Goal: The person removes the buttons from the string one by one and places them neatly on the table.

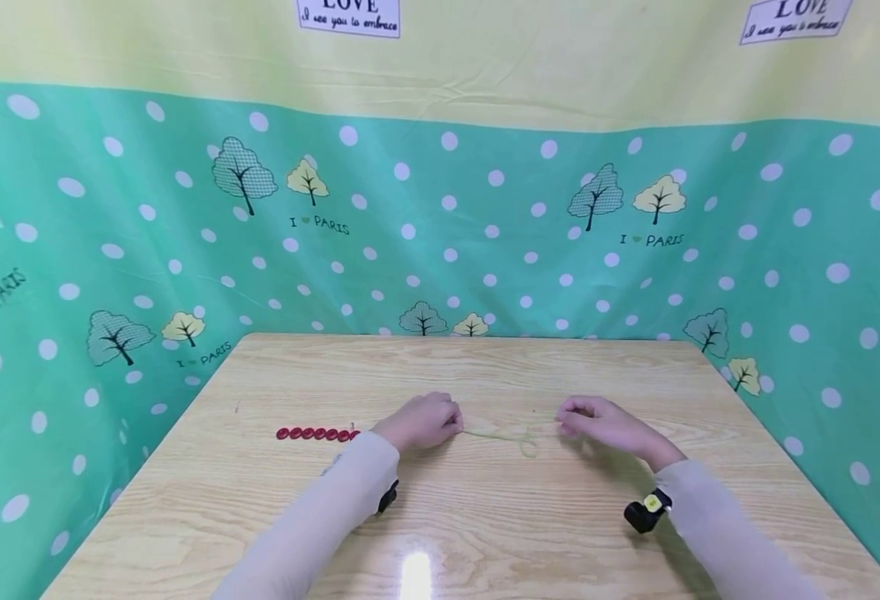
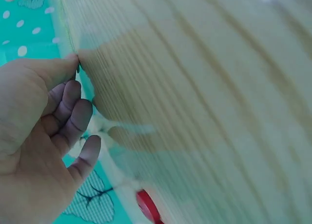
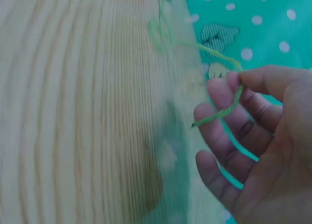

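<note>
A thin light-green string runs between the two hands just above the table, with a loose loop in its middle. My left hand pinches one part of it between thumb and index finger, as the left wrist view shows. The right hand pinches the string between thumb and index fingertip, and a short tail hangs across its other fingers. Left of my left hand lies a row of several red round discs, partly hidden by the sleeve; one red disc shows near the left hand's little finger.
Both hands work over a light wood-grain table. A green curtain with white dots and trees hangs behind and beside it. A tiny thing stands by the row of discs, too small to tell.
</note>
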Motion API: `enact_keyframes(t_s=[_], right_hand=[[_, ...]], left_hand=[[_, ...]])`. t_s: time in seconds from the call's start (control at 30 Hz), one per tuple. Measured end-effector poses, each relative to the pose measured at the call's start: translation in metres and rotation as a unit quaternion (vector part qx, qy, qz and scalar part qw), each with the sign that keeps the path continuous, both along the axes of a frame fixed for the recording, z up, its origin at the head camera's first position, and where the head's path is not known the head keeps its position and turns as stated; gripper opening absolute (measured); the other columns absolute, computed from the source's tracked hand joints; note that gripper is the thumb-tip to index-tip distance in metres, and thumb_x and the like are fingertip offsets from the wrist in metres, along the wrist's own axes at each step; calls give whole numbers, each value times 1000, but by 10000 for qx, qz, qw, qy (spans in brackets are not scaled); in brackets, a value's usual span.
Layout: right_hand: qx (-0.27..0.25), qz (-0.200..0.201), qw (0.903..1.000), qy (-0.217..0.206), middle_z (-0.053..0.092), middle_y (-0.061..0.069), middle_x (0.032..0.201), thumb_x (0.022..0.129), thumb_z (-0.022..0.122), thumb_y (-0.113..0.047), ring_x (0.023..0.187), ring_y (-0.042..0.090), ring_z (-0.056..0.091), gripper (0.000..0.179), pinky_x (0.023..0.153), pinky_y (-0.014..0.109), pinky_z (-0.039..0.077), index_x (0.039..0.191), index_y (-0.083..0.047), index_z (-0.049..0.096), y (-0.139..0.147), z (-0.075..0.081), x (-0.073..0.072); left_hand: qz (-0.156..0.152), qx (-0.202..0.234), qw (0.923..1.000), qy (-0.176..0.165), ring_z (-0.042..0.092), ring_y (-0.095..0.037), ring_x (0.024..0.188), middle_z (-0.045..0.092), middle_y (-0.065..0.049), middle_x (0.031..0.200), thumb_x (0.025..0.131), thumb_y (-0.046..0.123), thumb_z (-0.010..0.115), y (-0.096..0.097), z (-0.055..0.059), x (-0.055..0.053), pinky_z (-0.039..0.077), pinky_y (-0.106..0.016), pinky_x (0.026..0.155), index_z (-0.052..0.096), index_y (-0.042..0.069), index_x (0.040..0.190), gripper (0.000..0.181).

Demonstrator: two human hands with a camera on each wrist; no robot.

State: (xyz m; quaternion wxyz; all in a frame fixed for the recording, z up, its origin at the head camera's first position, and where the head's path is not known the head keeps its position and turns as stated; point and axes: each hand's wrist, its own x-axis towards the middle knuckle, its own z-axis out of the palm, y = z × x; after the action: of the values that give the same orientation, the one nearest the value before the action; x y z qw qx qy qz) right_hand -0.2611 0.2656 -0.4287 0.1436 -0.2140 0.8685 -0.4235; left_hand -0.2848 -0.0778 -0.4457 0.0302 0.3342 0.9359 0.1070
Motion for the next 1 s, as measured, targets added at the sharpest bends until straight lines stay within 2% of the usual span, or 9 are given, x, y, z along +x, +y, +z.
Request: enact_keyframes(t_s=[0.2,0.4,0.53,0.7,1.0], right_hand=[[487,-342,9981,-166,61,9,89,105,53,-24,78,24,55,24,66,35,47,100,-2,63,24,-4,1],[970,-734,9921,-296,54,4,75,103,56,-24,64,19,48,21,57,30,40,95,-5,61,47,-6,5],[1208,-737,9897,-230,53,2,73,102,58,-24,64,18,47,19,58,29,39,94,-7,62,57,-5,7],[1208,-661,9903,-164,52,2,72,99,62,-21,66,19,47,16,58,28,38,93,-6,62,64,-4,9],[1128,-564,9919,-118,58,5,91,92,69,-18,77,19,49,20,66,31,43,103,-3,64,70,-1,9]], left_hand=[[84,17,10000,-8,47,-12,80,50,7,84,101,19,60,-13,2,3,43,-33,76,64,19,86,16],[120,96,9999,-15,47,-13,79,50,7,82,100,17,61,-21,2,3,43,-31,74,64,18,85,15],[98,227,9996,-101,47,-12,77,50,6,81,99,18,63,-23,1,2,43,-31,73,65,18,86,13],[81,361,9989,-276,48,-9,78,52,7,83,98,21,66,-25,1,2,43,-30,74,65,21,88,10],[61,615,9970,-460,58,-11,89,61,6,94,96,25,70,-35,6,4,50,-33,83,67,19,100,8]])
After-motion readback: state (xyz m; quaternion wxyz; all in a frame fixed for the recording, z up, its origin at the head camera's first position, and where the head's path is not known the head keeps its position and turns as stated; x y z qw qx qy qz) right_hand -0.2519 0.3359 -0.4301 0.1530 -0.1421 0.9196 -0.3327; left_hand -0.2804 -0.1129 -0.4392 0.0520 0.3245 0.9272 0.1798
